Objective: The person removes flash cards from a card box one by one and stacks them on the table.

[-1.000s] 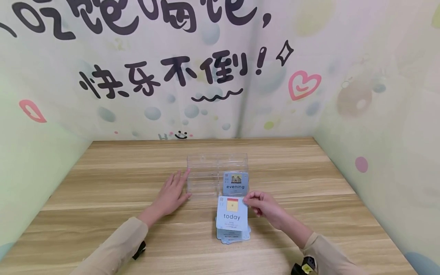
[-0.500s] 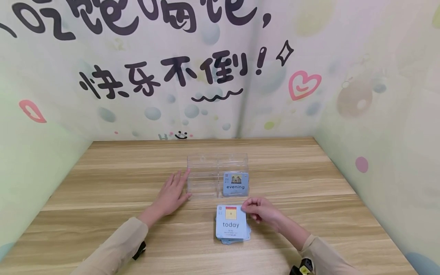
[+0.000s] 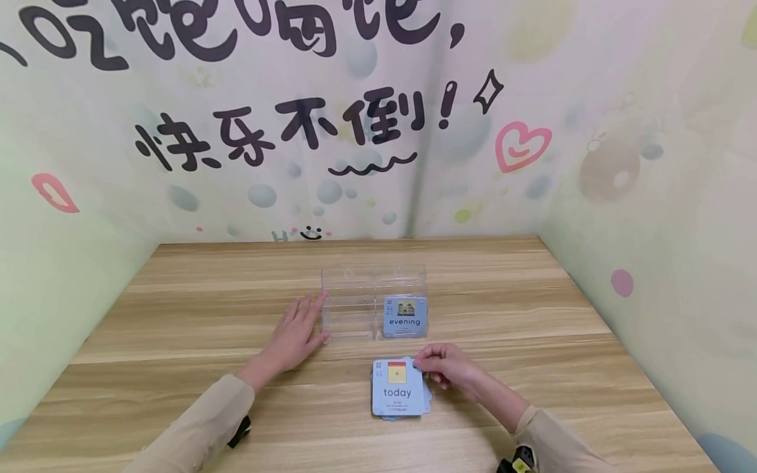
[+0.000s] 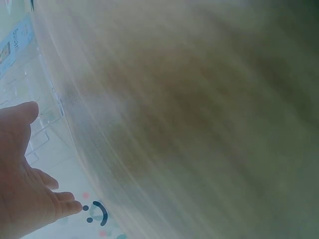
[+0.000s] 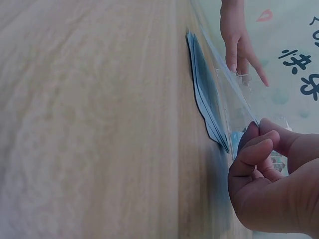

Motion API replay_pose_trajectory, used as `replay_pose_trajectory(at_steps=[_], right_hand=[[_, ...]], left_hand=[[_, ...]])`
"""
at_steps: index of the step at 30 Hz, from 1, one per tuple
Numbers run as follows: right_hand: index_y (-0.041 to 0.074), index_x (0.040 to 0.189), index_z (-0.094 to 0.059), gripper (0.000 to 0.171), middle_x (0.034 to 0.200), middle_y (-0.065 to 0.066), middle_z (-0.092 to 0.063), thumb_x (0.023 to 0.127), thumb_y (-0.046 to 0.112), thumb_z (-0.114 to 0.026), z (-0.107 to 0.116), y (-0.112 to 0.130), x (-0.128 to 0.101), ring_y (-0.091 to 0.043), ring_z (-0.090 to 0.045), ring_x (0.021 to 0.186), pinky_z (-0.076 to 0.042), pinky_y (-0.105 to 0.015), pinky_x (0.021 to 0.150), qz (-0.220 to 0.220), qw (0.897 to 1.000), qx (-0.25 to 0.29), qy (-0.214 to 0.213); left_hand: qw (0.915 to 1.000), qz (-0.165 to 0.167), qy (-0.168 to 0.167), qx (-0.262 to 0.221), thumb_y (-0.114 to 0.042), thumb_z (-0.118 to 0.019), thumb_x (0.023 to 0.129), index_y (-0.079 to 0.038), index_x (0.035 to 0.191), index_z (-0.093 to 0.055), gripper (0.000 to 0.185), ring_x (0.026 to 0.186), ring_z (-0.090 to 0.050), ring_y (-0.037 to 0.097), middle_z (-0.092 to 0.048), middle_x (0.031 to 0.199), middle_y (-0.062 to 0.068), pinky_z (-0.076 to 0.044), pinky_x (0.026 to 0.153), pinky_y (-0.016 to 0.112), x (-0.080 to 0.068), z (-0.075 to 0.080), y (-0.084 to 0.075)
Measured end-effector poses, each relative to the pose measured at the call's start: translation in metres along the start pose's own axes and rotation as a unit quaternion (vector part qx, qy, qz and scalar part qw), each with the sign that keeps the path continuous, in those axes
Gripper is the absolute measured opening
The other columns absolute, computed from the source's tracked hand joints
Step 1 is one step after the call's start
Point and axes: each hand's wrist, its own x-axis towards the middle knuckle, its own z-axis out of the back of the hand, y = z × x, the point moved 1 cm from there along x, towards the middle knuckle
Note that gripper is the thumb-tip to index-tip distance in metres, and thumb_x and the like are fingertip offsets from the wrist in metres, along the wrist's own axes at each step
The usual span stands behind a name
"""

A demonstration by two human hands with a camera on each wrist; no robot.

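Right hand [image 3: 447,368]: thumb and curled fingers [image 5: 254,149] pinch the far right corner of the light-blue "today" flashcard [image 3: 397,387]. That card tops a small stack of light-blue cards [image 3: 427,399] lying on the light wooden table [image 3: 177,309], about midway between the left and right edges and toward the near edge. In the right wrist view the pinched card is raised at the gripped corner above the stack below; the rest of it is seen edge-on.

Left hand [image 3: 294,335]: palm down, flat on the table, fingers straight and slightly spread, fingertips touching the left wall of the clear plastic compartment box [image 3: 349,292]. Box sits near the table's centre, just beyond the card stack. A blue "evening" card [image 3: 405,316] stands upright in its near right compartment, facing the near edge.

Left wrist view is heavily blurred; only the thumb and box ribs are discernible.
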Motion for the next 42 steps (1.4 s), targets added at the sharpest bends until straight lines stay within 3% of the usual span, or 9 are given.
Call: replay_pose_trajectory(at_steps=[15, 31, 42], right_hand=[[-0.001, 0.09, -0.06, 0.018, 0.061, 0.001, -0.049, 0.082, 0.015, -0.065, -0.0032, -0.0034, 0.0, -0.008, -0.037, 0.048, -0.03, -0.018, 0.044, -0.002, 1.0, -0.016, -0.022], [-0.001, 0.089, -0.06, 0.013, 0.059, -0.001, -0.05, 0.079, 0.004, -0.065, -0.0081, -0.0021, -0.0002, -0.008, -0.038, 0.044, -0.03, -0.018, 0.038, 0.028, 0.989, -0.117, -0.083], [-0.001, 0.088, -0.059, 0.011, 0.065, -0.002, -0.054, 0.079, 0.001, -0.065, -0.008, -0.0001, -0.0004, -0.01, -0.04, 0.045, -0.031, -0.017, 0.039, 0.036, 0.986, -0.132, -0.095]], left_hand=[[1.0, -0.006, -0.007, -0.003, -0.03, -0.056, 0.09, -0.014, 0.146, -0.008, 0.076, 0.128, -0.019, 0.051, -0.021, 0.142, 0.032, -0.019, 0.102, 0.061, -0.001, 0.0, -0.0002], [1.0, -0.004, -0.005, -0.004, -0.031, -0.055, 0.09, -0.014, 0.146, -0.007, 0.076, 0.128, -0.019, 0.051, -0.018, 0.143, 0.031, -0.019, 0.101, 0.062, -0.0011, -0.0006, 0.0014], [1.0, -0.003, -0.002, -0.002, -0.032, -0.054, 0.091, -0.014, 0.146, -0.007, 0.075, 0.128, -0.018, 0.051, -0.018, 0.143, 0.031, -0.018, 0.102, 0.061, -0.0009, 0.0005, 0.0016]])
